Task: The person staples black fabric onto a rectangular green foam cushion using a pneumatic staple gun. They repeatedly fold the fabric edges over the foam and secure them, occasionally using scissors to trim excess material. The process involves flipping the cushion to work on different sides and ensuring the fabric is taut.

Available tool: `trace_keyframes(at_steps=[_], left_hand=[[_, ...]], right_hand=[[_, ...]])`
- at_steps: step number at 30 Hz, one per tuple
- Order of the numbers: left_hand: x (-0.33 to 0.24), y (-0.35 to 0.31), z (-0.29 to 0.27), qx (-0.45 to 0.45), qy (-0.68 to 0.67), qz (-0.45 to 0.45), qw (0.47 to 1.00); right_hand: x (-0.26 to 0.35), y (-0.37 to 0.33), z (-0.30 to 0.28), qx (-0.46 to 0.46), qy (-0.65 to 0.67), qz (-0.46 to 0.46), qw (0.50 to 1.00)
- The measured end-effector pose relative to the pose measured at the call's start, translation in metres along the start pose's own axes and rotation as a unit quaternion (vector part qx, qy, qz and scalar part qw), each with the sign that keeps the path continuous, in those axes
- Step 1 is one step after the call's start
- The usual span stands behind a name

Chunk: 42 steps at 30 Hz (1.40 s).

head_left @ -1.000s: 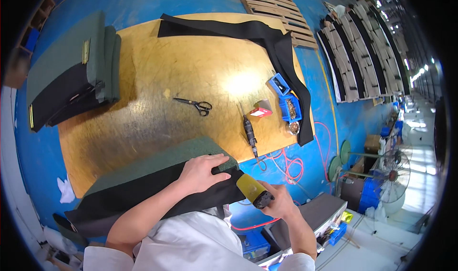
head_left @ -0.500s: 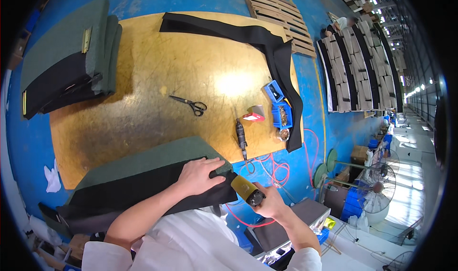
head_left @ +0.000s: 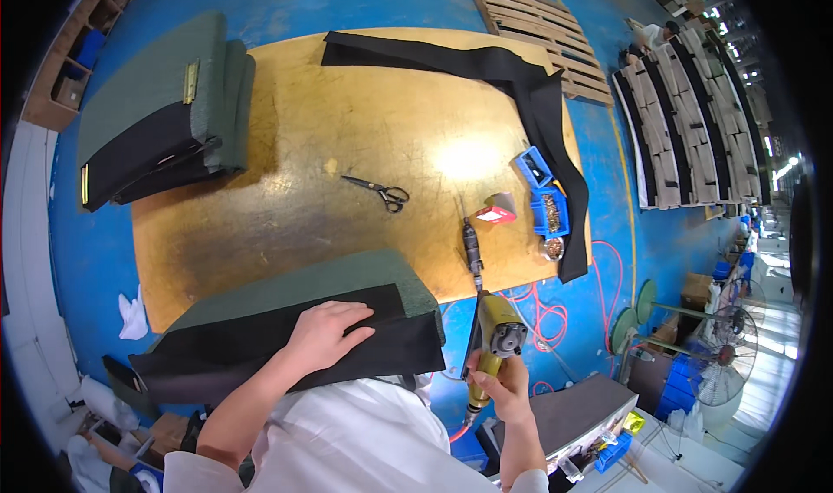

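A green felt-covered panel (head_left: 347,273) lies along the near edge of the table, with black fabric (head_left: 230,341) folded over its near side. Flat on that fabric, fingers stretched out, rests my left hand (head_left: 323,338). My right hand (head_left: 508,387) is wrapped around the handle of a yellow pneumatic staple gun (head_left: 501,326), to the right of the panel's end and apart from it. A red air hose (head_left: 462,430) runs from the handle's base. The gun's nose is partly hidden by its body.
On the wooden table (head_left: 295,233) lie scissors (head_left: 380,192), a black air screwdriver (head_left: 471,248), a red-and-white box (head_left: 497,208), blue bins (head_left: 550,213) and a long black strip (head_left: 542,115). Stacked green panels (head_left: 165,102) stand far left. A fan (head_left: 724,345) is at right.
The staple gun has moved from the panel's right corner to the right and turned, its handle now showing. My left hand has slid back slightly from that corner. The whole view has shifted.
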State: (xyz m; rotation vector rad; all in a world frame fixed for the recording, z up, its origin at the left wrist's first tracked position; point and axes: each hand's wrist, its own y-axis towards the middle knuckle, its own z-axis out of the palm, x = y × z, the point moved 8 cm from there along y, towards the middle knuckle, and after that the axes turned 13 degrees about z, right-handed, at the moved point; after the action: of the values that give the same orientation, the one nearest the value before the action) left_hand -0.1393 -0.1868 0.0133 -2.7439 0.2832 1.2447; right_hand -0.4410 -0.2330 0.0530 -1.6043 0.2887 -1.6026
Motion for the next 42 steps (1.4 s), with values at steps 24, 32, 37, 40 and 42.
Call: trace_keyframes(at_steps=[24, 32, 37, 40, 42], left_hand=[[0.075, -0.345, -0.147, -0.163, 0.38, -0.119, 0.903], [0.179, -0.469, -0.243, -0.202, 0.164, -0.182, 0.948], [0.201, -0.477, -0.249, -0.227, 0.11, -0.118, 0.961], [0.195, -0.488, -0.24, -0.304, 0.12, -0.037, 0.944], [0.195, -0.494, -0.237, -0.349, 0.11, -0.007, 0.931]], right_hand=[[-0.015, 0.043, 0.19, -0.239, -0.544, -0.259, 0.762], [0.005, 0.048, 0.235, -0.281, -0.609, -0.233, 0.704], [-0.013, 0.051, 0.236, -0.33, -0.616, -0.217, 0.682], [-0.018, 0.055, 0.242, -0.348, -0.601, -0.227, 0.683], [-0.015, 0.051, 0.246, -0.366, -0.593, -0.212, 0.685]])
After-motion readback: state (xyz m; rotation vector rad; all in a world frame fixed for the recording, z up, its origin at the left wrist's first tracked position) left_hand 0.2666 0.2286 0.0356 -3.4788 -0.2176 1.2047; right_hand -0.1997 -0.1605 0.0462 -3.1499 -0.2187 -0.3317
